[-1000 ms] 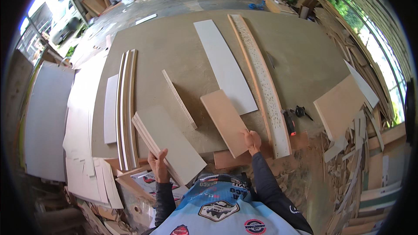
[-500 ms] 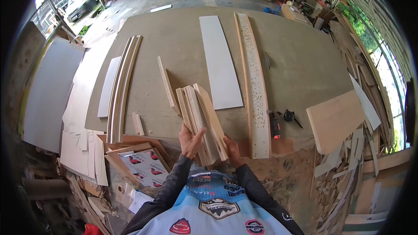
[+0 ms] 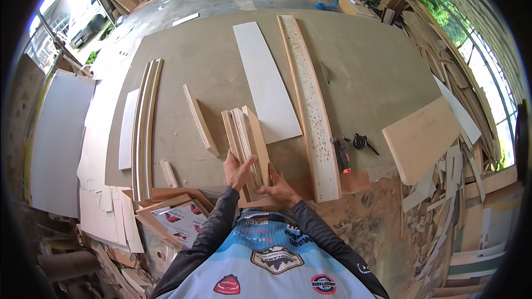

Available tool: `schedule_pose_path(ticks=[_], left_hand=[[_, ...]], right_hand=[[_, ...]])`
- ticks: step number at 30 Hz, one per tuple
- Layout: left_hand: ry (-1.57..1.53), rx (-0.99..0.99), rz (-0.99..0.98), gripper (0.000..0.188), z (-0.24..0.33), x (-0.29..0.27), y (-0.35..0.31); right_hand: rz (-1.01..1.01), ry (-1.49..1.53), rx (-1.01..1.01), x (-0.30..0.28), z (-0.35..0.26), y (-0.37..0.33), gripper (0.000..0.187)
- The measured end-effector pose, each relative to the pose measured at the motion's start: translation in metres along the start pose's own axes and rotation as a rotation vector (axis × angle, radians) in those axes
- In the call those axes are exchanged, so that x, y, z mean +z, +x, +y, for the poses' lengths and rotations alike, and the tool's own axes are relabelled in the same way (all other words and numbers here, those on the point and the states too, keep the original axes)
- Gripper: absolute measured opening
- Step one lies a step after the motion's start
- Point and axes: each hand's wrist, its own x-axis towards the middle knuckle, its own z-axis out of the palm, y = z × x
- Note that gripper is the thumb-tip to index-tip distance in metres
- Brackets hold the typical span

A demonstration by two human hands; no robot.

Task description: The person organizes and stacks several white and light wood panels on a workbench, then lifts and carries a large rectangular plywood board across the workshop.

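A bundle of plywood strips stands on edge near the table's front edge, close to my body. My left hand is closed around its left side, with the thumb lying over the top edges. My right hand presses against the right side near the bundle's close end, thumb across the strips. A single plywood strip stands apart on its edge, just beyond and left of the bundle. To the right of the bundle a white board lies flat.
Long strips stand together at left beside a narrow white panel. A speckled channel-shaped board lies right of centre, near a red-tipped tool and a black tape measure. A plywood panel sits at the table's right edge.
The right-hand strips now sit tight against the bundle, where they leaned apart before. My right hand has shifted left and its thumb has come over the strips. The whole view has turned slightly.
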Motion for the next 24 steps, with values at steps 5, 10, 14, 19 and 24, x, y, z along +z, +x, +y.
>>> schedule_pose_path(ticks=[5,10,14,19,24], left_hand=[[0.022,0.006,-0.047,0.049,0.026,-0.013,0.003],[-0.088,0.021,-0.07,0.05,0.03,-0.015,0.006],[0.005,-0.005,-0.092,0.053,0.044,-0.014,0.011],[0.082,-0.011,-0.125,0.056,0.035,-0.014,0.021],[0.255,-0.005,-0.124,0.056,0.039,-0.016,0.03]], right_hand=[[0.037,0.018,-0.02,0.01,-0.006,0.01,0.142],[-0.008,-0.225,0.084,-0.002,-0.036,0.007,0.142],[0.073,-0.031,-0.066,0.004,-0.02,0.013,0.135],[0.141,0.255,-0.145,0.027,0.005,0.026,0.13],[0.125,0.355,-0.09,0.034,0.005,0.032,0.123]])
